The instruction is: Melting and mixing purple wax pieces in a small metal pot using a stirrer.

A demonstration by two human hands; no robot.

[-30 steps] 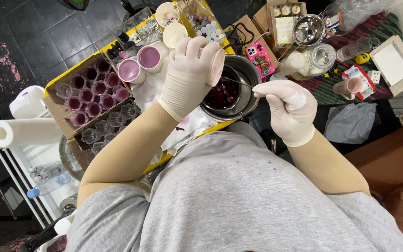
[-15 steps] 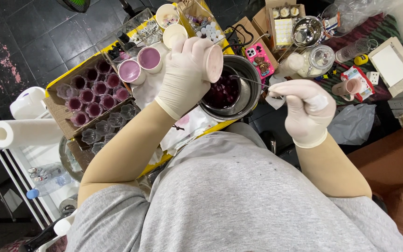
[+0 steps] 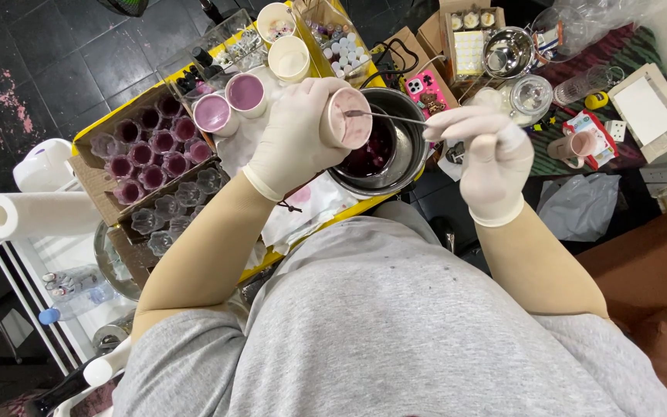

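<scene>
Latex-gloved, the left hand (image 3: 291, 139) wraps a small paper cup (image 3: 347, 117) and holds it tipped on its side over the metal pot (image 3: 407, 147), mouth turned toward three o'clock. Half a second ago the right hand (image 3: 488, 158) sat lower with the thin metal stick (image 3: 384, 116) angled into the pot; now it has risen and pinches the stick level, its tip inside the cup's mouth, so the work has moved from pot to cup. Pinkish residue coats the cup's inside. Dark purple liquid fills the pot. Farther, at ten o'clock, a cardboard tray (image 3: 98, 193) holds purple-filled little moulds (image 3: 142, 150).
</scene>
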